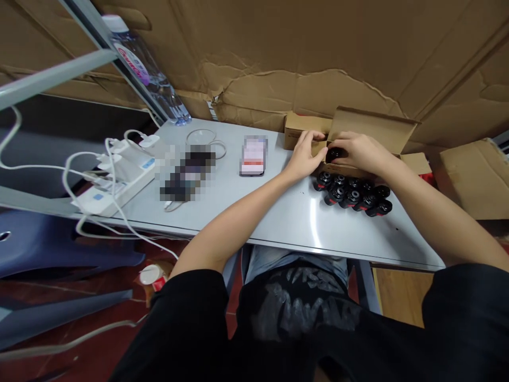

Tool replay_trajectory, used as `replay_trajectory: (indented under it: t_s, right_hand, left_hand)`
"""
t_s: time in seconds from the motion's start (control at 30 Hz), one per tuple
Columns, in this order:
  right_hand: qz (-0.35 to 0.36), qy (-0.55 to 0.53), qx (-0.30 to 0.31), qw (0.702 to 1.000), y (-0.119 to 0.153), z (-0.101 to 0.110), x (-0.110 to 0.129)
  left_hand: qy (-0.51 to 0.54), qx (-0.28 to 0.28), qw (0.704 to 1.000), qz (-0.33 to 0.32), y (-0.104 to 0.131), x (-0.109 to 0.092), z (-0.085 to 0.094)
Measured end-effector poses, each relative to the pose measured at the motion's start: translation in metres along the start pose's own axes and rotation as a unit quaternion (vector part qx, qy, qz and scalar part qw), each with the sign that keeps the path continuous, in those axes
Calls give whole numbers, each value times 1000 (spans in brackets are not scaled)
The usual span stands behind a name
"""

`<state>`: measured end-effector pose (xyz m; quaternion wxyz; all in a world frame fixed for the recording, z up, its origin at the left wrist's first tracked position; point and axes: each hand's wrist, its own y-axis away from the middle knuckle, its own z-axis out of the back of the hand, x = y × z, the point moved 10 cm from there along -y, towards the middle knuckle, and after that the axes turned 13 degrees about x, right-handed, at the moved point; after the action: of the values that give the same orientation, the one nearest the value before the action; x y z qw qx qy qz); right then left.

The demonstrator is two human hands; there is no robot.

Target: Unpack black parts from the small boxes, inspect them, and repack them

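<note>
An open cardboard box (374, 130) stands at the back right of the table, its lid raised. My left hand (304, 158) grips the left side of this box, thumb and fingers at its corner. Inside the box opening, my right hand (360, 151) has its fingers closed around a small black bottle (335, 154); the hand hides much of the interior. Just in front of the box, two rows of similar small black bottles (352, 197) with red markings stand close together on the table.
A phone (253, 155) and a pixelated dark device (189, 172) with a cable lie on the white table (274, 223). At left are a power strip (119, 183) with white cords and a water bottle (149, 74) by the metal frame. Another cardboard box (473, 178) sits far right.
</note>
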<state>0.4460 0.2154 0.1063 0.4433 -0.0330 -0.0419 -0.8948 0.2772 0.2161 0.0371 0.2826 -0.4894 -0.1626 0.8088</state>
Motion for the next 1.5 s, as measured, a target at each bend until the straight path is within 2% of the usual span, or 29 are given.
replay_trajectory:
  t_s: [0.27,0.4,0.53,0.63,0.7,0.73,0.83,0.93,1.03,1.17,1.3,1.43,1.5]
  right_hand:
    - [27,-45,-17,999,-2,-6,-11]
    - [13,-50,-8,999,-5,-5,-11]
    - [-14,-10,13,1000,-9,-1,-7]
    - [-22,-1,-15,1000,4,20,12]
    - [-20,-10,-58,998,21,36,36]
    - [-8,-4,-51,999,28,38,53]
    - [37,76,-1,996,41,22,109]
    - [37,167,20,985,40,1,140]
    - [17,220,39,975,28,-14,146]
    - [5,240,67,968,12,-19,144]
    - [27,236,79,968,6,-23,154]
    - [58,206,126,969,2,-36,165]
    - [60,179,124,974,2,-33,164]
  left_hand:
    - [16,9,1000,-9,-2,0,1]
    - [20,6,1000,-21,-2,0,1]
    - [9,10,1000,-16,-2,0,2]
    - [1,9,1000,-12,-2,1,4]
    - [-5,4,1000,-9,-2,4,6]
    - [-9,2,1000,-7,-2,6,7]
    - [-22,-3,1000,-6,-2,8,10]
    - [-35,-15,999,-9,-2,7,14]
    - [-44,-32,998,-8,-2,5,19]
    - [-31,-55,998,14,-2,15,22]
    - [-5,-77,997,7,-4,23,25]
    - [-9,-82,997,10,-5,26,29]
    - [-14,-81,997,10,-6,25,31]
